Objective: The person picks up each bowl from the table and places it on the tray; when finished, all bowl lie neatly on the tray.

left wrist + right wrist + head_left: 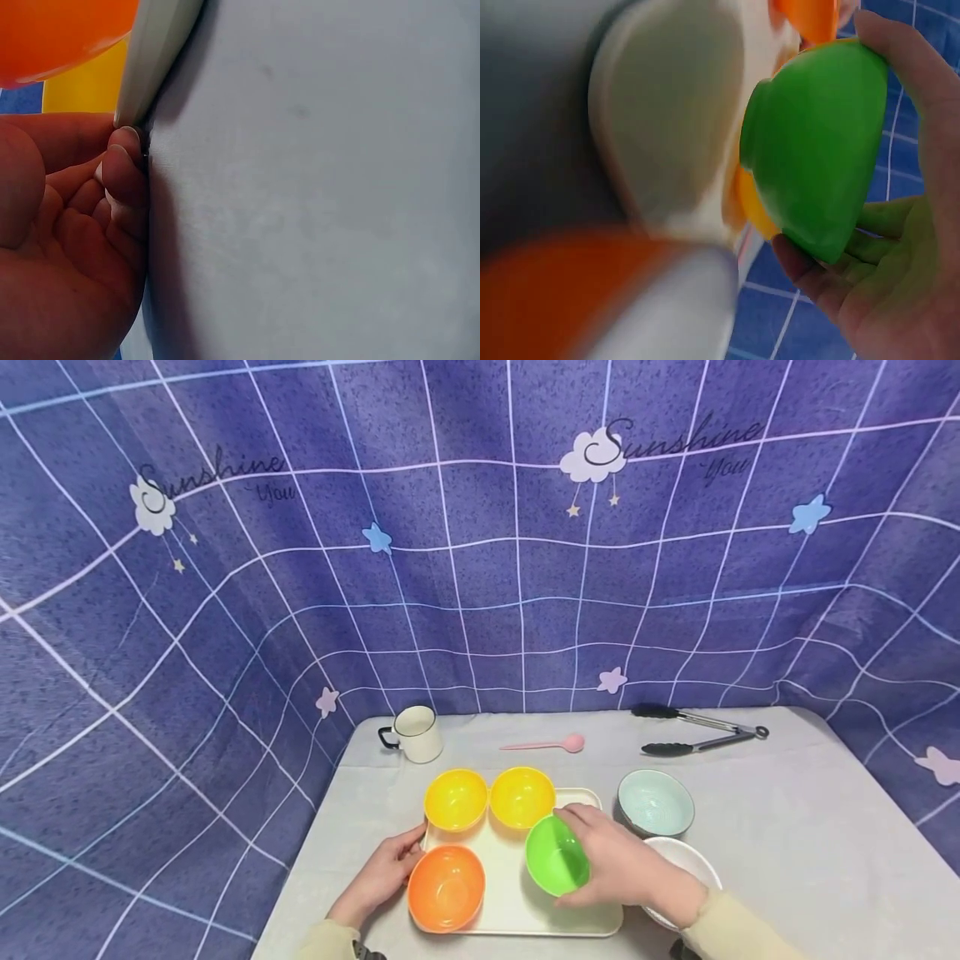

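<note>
My right hand [611,856] grips a green bowl [817,150] across its rim, thumb on one side and fingers on the other. The bowl hangs tilted above the right part of a cream tray [506,889]; the right wrist view shows a gap under its base. My left hand [386,870] pinches the tray's left edge with its fingertips, seen close in the left wrist view beside the tray wall [154,60]. An orange bowl [447,889] sits at the tray's front left. Two yellow bowls [456,800] stand side by side along the tray's back.
Right of the tray are a pale blue-green bowl [656,803] and a white bowl [693,864], partly covered by my right arm. Farther back lie black-tipped tongs [701,731], a pink spoon [551,744] and a cream mug [418,735]. A blue curtain [480,568] hangs behind the table.
</note>
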A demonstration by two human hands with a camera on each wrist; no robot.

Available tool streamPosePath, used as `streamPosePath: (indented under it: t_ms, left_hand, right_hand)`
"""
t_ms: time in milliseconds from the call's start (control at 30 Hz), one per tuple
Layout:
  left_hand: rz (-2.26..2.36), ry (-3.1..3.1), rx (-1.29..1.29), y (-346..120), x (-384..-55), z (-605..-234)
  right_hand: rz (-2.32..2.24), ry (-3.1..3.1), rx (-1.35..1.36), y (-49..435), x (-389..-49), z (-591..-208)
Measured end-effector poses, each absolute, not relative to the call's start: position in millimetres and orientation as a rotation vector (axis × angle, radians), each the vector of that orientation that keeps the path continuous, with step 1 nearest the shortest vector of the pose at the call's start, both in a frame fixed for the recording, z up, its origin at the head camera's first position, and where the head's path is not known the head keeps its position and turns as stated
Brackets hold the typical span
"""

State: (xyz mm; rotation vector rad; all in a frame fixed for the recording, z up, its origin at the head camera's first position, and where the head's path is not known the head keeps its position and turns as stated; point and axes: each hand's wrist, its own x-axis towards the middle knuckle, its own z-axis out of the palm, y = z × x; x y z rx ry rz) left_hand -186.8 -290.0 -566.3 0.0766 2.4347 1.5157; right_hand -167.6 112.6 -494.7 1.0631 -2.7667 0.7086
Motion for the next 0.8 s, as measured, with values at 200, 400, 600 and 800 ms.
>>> streamPosePath:
  t_ms: [200,400,600,800]
  left_hand:
    - [1.509,2.438,0.089,-291.5,-187.2,-567.5]
    - [1.519,2.434,0.108,-291.7,-185.4,-565.6]
    - [1.532,2.423,0.103,-290.1,-184.2,-563.3]
    - [1.505,2.460,0.086,-289.1,-184.3,-561.2]
  right_hand:
    - [0.727,-2.824,1.109,89.9,-160.4,-508.6]
    - [0.782,-2.811,1.150,73.8,-156.6,-519.5]
    - [0.784,-2.779,1.157,65.5,-153.6,-525.4]
    - [0.764,-2.763,1.181,58.1,-152.6,-527.0]
